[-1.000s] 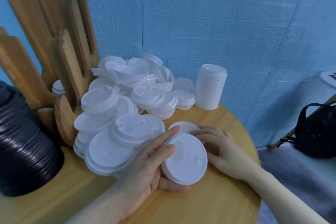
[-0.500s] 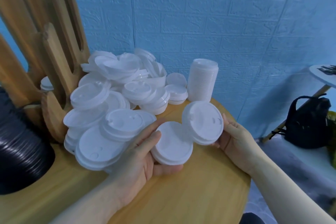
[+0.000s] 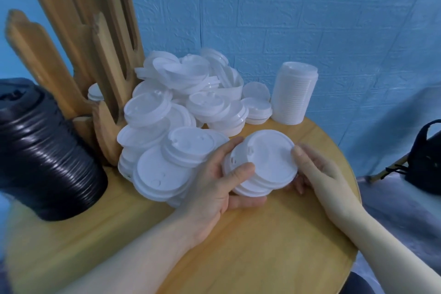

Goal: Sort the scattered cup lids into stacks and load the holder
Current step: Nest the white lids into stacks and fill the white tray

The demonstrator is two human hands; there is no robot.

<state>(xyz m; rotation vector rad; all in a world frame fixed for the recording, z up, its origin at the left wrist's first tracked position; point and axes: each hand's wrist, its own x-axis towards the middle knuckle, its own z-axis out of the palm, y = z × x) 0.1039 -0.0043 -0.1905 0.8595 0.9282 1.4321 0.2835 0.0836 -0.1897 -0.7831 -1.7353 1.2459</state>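
Since the frame half a second earlier, the lid group held apart in the right hand (image 3: 317, 169) had been brought over and set onto the group in the left hand (image 3: 222, 174); the two now formed one small stack of white lids (image 3: 265, 164), not yet squared, lower lids showing offset toward the near edge.

Grip state: left hand curled round the stack, thumb on the top face, fingers under the near rim. Right hand gripped the opposite rim, thumb on the upper edge, fingers tucked beneath.

Landmark: loose heap of white lids (image 3: 181, 112) on the round wooden table (image 3: 238, 246). The held stack sat just to the near right of the heap, touching or almost touching its edge, just above the tabletop. The wooden holder (image 3: 105, 59) stood at the heap's left, one slot seemingly holding a few lids. A tall finished white stack (image 3: 294, 93) stood at the heap's far right. A black lid stack (image 3: 45, 164) lay left of the holder.

Handling judgement: lids looked thin, light, flexible plastic, smooth and likely to slide over each other. Best held by opposite rims with light squeeze; hard pressure on the centre would probably buckle them. Nesting needs rims aligned.
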